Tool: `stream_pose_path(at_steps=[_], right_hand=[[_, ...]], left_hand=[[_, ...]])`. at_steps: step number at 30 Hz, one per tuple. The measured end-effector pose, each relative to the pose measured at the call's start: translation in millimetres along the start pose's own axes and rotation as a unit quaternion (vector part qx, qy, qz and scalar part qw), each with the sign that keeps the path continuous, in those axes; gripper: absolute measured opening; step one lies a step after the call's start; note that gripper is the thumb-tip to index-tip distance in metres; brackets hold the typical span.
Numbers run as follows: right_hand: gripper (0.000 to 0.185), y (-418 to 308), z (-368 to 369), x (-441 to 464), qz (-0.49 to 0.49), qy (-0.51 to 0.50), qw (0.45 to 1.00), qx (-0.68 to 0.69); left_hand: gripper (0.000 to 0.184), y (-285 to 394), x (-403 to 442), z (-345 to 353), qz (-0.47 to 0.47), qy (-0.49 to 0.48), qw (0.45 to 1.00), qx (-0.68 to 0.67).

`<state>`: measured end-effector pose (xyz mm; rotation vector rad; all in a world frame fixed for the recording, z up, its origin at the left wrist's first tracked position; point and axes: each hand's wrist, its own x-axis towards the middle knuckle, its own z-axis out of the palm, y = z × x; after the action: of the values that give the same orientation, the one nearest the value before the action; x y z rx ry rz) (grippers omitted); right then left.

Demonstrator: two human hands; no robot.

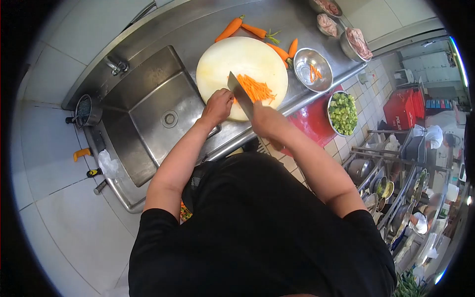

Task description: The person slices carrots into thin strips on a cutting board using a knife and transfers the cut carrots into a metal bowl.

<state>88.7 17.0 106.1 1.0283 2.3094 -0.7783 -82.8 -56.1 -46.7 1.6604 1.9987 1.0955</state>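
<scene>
A round white cutting board (217,62) lies on the steel counter beside the sink. My right hand (268,121) is wrapped round the handle of a wide-bladed knife (239,94), its blade over the board. Close to the left side of the blade, my left hand (219,105) rests on the board with curled fingers; what they press on is mostly hidden. Thin carrot strips (255,89) are heaped to the right of the blade. Whole carrots (230,29) lie behind the board. A metal bowl (302,61) at its right holds a few orange strips.
At the left is the sink (148,106) with its faucet (116,66). A bowl of chopped green vegetable (342,114) stands on a red surface (314,123) at the right. Bowls of raw meat (358,42) sit at the counter's far end. Shelves and people are farther right.
</scene>
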Motion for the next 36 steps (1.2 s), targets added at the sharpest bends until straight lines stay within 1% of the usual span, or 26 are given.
stream_pose_path(at_steps=[2,5,7,8,9,10,12,14,16,17,19,20,22,23,24,26,28,29,30,32,34,35,36], right_hand=[[0.032,14.3,33.8,-6.5,-0.009,0.082,0.997,-0.003],[0.030,22.4,43.2,3.1,0.002,0.080,0.997,0.020],[0.029,17.1,30.2,9.2,0.013,0.090,0.995,0.039],[0.029,11.4,11.7,15.5,0.006,0.072,0.997,0.016],[0.029,6.3,-2.3,16.0,-0.002,0.052,0.999,-0.008],[0.029,4.3,-5.7,11.7,-0.001,0.055,0.998,-0.005],[0.029,2.7,-6.5,1.8,-0.008,0.010,1.000,-0.008],[0.030,16.2,24.5,-9.6,-0.003,0.057,0.998,0.006],[0.030,18.5,39.3,-12.3,0.026,0.047,0.998,0.020],[0.030,20.1,40.2,-6.7,0.027,0.048,0.998,0.021],[0.030,18.4,31.7,7.5,-0.008,0.075,0.997,0.022],[0.030,17.1,25.2,12.7,-0.004,0.078,0.996,0.030],[0.030,1.9,-6.8,12.8,-0.008,0.037,0.999,-0.011],[0.030,-5.5,-17.6,2.8,0.006,-0.003,1.000,-0.002],[0.030,-1.4,-9.5,-0.6,0.007,-0.004,1.000,-0.002],[0.031,15.2,22.3,-9.2,-0.009,0.052,0.999,0.000],[0.031,25.7,39.2,-3.6,-0.009,0.053,0.999,0.000],[0.031,28.8,45.0,2.8,-0.012,0.070,0.997,0.003],[0.031,29.3,46.7,7.5,-0.014,0.090,0.996,0.009],[0.030,20.4,27.4,18.3,-0.015,0.089,0.996,0.020],[0.029,5.5,-3.4,16.2,-0.020,0.032,0.999,-0.005],[0.028,0.5,-9.9,8.3,-0.008,0.007,1.000,-0.002],[0.028,4.4,-1.2,4.0,-0.008,0.005,1.000,-0.003]], left_hand=[[0.012,1.0,-0.3,-1.2,-0.008,0.006,1.000,-0.008],[0.011,2.9,3.0,-4.7,0.003,-0.006,1.000,-0.006],[0.012,3.7,5.4,-9.6,-0.023,-0.032,0.999,-0.007],[0.012,3.9,9.0,-12.4,-0.015,-0.037,0.999,-0.005],[0.012,2.9,12.4,-16.2,-0.032,-0.051,0.998,-0.011],[0.012,2.2,13.8,-19.0,-0.051,-0.065,0.996,-0.017],[0.012,2.6,15.7,-18.9,-0.045,-0.067,0.997,-0.009],[0.012,1.5,15.8,-15.4,-0.040,-0.068,0.997,0.002],[0.013,-2.0,13.5,-12.7,-0.040,-0.059,0.997,0.001],[0.015,-3.1,13.6,-11.9,-0.033,-0.056,0.998,0.002],[0.014,-1.3,15.2,-15.3,-0.034,-0.060,0.998,0.003],[0.014,1.1,14.6,-16.5,-0.038,-0.063,0.997,0.002],[0.014,0.5,15.0,-16.9,-0.038,-0.052,0.998,0.005],[0.014,-1.0,13.4,-15.8,-0.046,-0.039,0.998,0.001],[0.014,-1.1,14.0,-15.3,-0.047,-0.040,0.998,0.000],[0.014,-2.4,14.4,-14.0,-0.041,-0.059,0.997,0.006],[0.014,-4.8,14.3,-11.9,-0.035,-0.052,0.998,0.003],[0.014,-5.3,13.3,-11.1,-0.024,-0.054,0.998,0.003],[0.014,-3.7,14.1,-12.2,-0.023,-0.055,0.998,0.004],[0.014,2.5,14.6,-14.8,-0.039,-0.063,0.997,0.011],[0.014,0.7,17.0,-14.0,-0.036,-0.060,0.997,0.007],[0.015,-1.4,14.7,-12.7,-0.042,-0.054,0.998,-0.003],[0.015,-2.3,13.7,-12.0,-0.043,-0.053,0.998,-0.003]])
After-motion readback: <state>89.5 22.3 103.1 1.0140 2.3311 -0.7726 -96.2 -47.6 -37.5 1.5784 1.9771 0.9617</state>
